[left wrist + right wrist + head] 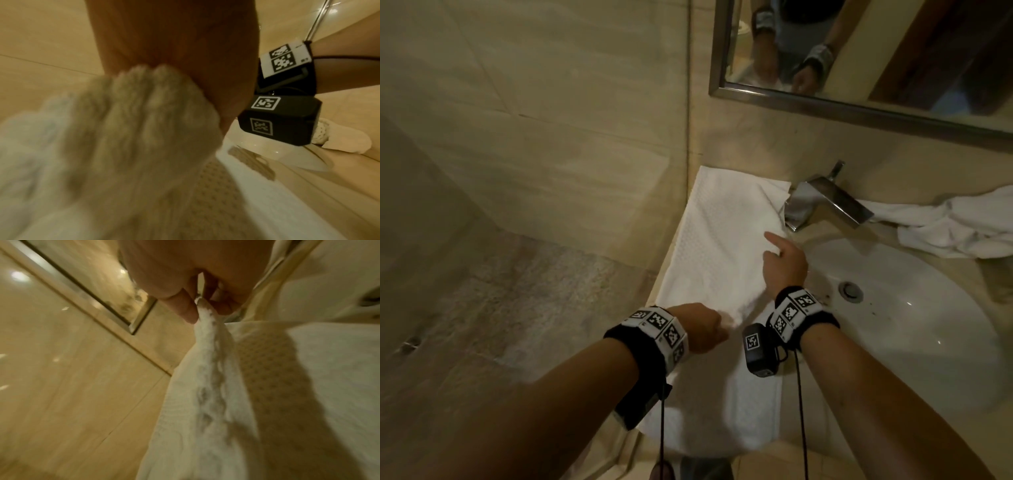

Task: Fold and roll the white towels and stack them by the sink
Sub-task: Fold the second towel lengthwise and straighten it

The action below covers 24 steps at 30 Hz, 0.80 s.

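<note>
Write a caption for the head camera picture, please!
Both hands pinch a white towel beside the sink.

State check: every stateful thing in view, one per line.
towel: spread on the counter, near end lifted, not rolled
left hand: grips the towel's near edge
right hand: pinches a towel fold
second towel: crumpled behind the sink
faucet: no water running
sink: unplugged, empty
</note>
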{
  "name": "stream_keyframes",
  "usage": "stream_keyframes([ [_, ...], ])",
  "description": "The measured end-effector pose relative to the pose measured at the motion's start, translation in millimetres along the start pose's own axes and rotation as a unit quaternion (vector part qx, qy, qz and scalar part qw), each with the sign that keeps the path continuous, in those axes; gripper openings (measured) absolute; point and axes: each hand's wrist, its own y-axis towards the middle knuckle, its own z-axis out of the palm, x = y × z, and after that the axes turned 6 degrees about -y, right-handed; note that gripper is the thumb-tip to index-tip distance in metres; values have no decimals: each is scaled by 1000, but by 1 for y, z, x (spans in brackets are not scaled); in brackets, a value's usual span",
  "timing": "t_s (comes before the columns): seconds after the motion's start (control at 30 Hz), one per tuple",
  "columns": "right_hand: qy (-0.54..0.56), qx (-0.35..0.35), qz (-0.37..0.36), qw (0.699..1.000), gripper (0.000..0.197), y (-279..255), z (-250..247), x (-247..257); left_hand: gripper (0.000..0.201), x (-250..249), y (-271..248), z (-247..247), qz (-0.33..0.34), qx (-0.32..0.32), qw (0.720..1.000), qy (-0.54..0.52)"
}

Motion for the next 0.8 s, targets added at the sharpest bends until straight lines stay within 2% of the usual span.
stream_keyframes([
  [0.07,-41,-11,-46,998,53,0,-1,9,54,-6,5,-6,4,14,1000,-8],
  [0.1,-77,2,-29,997,52,1,-1,11,55,-8,8,-10,4,19,1000,-18],
  [0.13,-136,27,14,990,48,3,-1,10,56,-9,11,-16,1,19,999,-36],
  [0.2,-277,96,130,947,43,7,-8,9,56,-9,21,-31,-11,8,996,-84],
  [0.23,-310,111,169,929,41,9,-11,12,54,-5,28,-39,-17,-4,994,-109],
  [0.27,-315,110,187,924,40,13,-13,14,51,-1,35,-48,-22,-17,991,-127],
  [0.3,-305,98,184,929,40,19,-14,15,48,3,42,-57,-29,-29,990,-134],
  [0.43,-240,67,99,963,42,53,-8,20,38,22,73,-90,-57,-91,987,-119],
  [0.53,-222,59,29,973,43,84,-4,27,33,28,98,-112,-79,-123,984,-103],
  [0.63,-296,84,-18,951,40,105,5,34,31,30,122,-130,-86,-151,980,-97],
  [0.73,-408,114,-55,904,45,130,24,43,41,32,144,-143,-76,-192,974,-89],
  [0.77,-397,114,-52,909,48,137,32,42,48,33,151,-146,-72,-201,974,-79],
  [0.8,-355,102,-32,929,53,142,35,43,56,34,156,-149,-67,-205,974,-65],
])
